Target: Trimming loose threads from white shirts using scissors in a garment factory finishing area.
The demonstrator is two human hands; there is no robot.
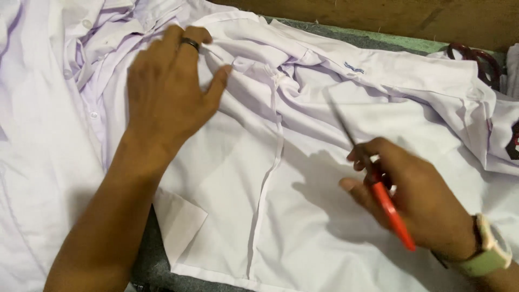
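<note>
While my left hand [165,92] lies flat and open on the white shirt [281,178] at about ten o'clock, palm down with a dark ring on one finger, my right hand [416,200] sits at four o'clock, its fingers [357,154] closed around the orange-handled scissors [378,189]. I see the thin blades pointing toward eleven o'clock, just above the cloth. I see the shirt spread across the grey table [146,259], filling the middle. Dark red scissors [478,59] rest at two o'clock.
</note>
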